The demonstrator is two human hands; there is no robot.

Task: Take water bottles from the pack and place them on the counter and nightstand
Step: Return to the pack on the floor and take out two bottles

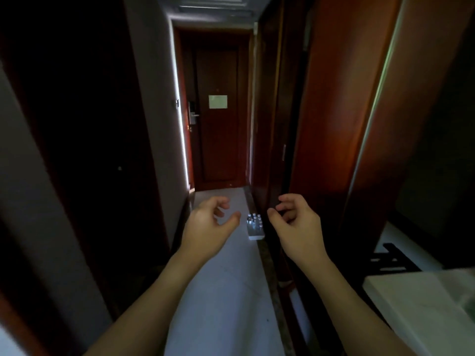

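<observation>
A pack of water bottles (255,226) with white caps stands on the pale floor of a dim corridor, close to the right wall. Both my arms are stretched forward at chest height. My left hand (209,223) hovers left of the pack in the picture, fingers loosely curled and apart, holding nothing. My right hand (295,223) hovers to the pack's right, fingers also curled and apart, empty. The pack lies well ahead of both hands on the floor.
A dark wooden door (218,140) with a lock and a white notice closes the corridor's far end. Reddish wooden panels (334,124) line the right side. A white surface (424,304) sits at the lower right, with a dark rack (393,258) beyond it.
</observation>
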